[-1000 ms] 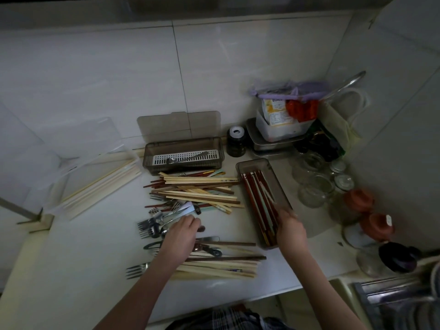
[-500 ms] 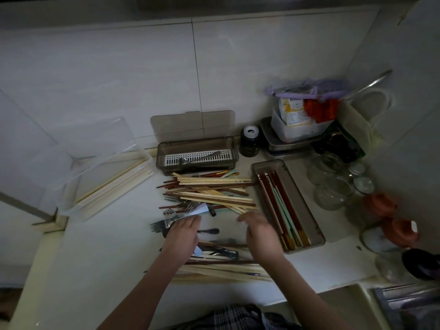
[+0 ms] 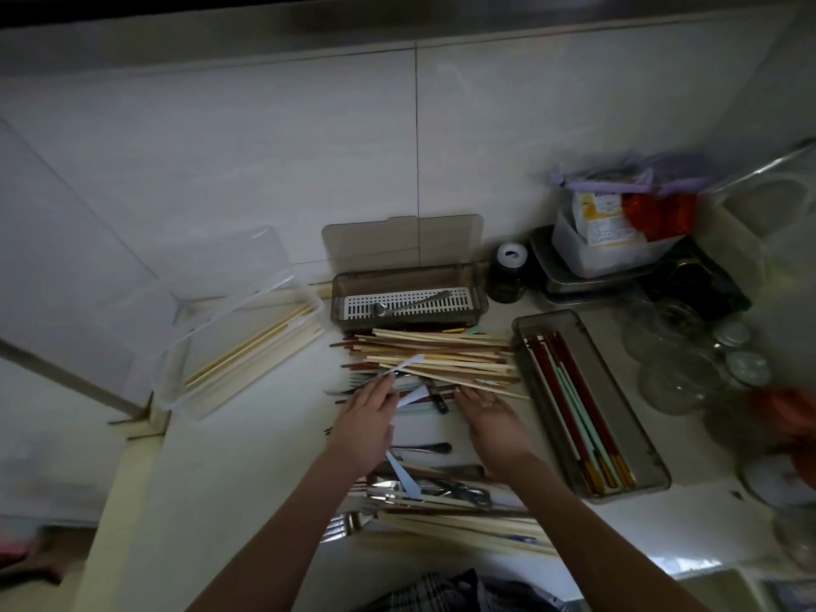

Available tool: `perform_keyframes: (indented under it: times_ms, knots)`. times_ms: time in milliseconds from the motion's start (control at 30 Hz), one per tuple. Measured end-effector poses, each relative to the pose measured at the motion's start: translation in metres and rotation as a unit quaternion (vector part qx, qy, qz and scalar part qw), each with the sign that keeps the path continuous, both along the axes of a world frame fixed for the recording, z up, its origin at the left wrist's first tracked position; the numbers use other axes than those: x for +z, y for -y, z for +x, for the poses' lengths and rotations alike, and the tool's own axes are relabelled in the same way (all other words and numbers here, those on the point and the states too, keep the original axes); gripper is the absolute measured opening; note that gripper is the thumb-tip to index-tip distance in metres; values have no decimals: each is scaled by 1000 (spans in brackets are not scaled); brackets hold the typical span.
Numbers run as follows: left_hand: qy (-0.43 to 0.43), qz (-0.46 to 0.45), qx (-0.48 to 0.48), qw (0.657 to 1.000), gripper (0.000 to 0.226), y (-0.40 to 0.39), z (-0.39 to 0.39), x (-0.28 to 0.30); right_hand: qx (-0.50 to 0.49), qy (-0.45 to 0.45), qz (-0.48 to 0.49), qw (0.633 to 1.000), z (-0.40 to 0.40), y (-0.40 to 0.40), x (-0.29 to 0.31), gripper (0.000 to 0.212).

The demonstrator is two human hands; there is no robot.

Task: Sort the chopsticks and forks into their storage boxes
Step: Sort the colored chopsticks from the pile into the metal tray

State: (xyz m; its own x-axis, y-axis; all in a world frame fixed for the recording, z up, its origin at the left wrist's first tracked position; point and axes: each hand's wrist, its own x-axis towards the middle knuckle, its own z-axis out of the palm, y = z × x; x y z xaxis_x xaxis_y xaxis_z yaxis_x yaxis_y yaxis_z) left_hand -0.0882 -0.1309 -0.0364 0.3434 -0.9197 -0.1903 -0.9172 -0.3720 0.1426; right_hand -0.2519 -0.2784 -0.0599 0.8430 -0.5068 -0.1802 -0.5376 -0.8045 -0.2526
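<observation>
**Sorting cutlery: both hands over the loose pile**

Starting at the left of the frame, you see a clear box (image 3: pixel 229 346) lying at a slant, pale chopsticks inside it. At centre top stands a smoky brown box (image 3: pixel 408 298) with its lid up, a white slotted tray and one metal utensil inside.

Just below it lies the heap of pale and dark chopsticks (image 3: pixel 441 357). Your left hand (image 3: pixel 368 424) reaches into the heap's lower left edge, fingers straight and flat, touching forks (image 3: pixel 353 384) there; nothing is gripped. Your right hand (image 3: pixel 492 424) sits beside it, fingers relaxed and extended toward the heap, holding nothing.

Below your wrists, at bottom centre, more chopsticks and forks (image 3: pixel 441 514) lie mixed.

Right of centre, a grey tray (image 3: pixel 631 417) holds red and mint chopsticks. Glass jars (image 3: pixel 689 368) crowd the far right.
</observation>
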Motion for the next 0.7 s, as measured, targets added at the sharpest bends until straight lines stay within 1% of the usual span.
perform_keyframes:
  times_ms: [100,167,267,367,400,500,600,667,700]
  knots:
    - [9,19,-10,1000,56,-5,1,-6,-17,49,-34,998,-1,-4,-1,55]
    - [13,12,-9,1000,56,-7,0,-10,-17,78,-63,995,-11,-15,-7,54]
    - [15,-9,-6,1000,54,-7,-2,-15,-35,69,-58,995,-27,-35,-8,55]
    - [21,5,0,1000,56,-6,-2,-19,-66,48,-69,994,-35,-44,-7,59]
    - [27,0,-2,1000,57,-6,-2,-19,-69,38,-66,995,-35,-46,-5,56]
    - [25,-36,7,999,61,-5,-3,-18,-80,6,-37,996,-30,-49,1,36]
    - [14,-51,15,998,69,-7,-3,-8,-104,-18,-19,994,-34,-47,3,35]
    - [29,-88,-7,996,82,-10,-1,-4,-129,11,-6,992,-40,-47,9,34]
    - [42,-115,-29,992,84,-12,-1,-4,-145,39,-3,989,-43,-47,15,34]
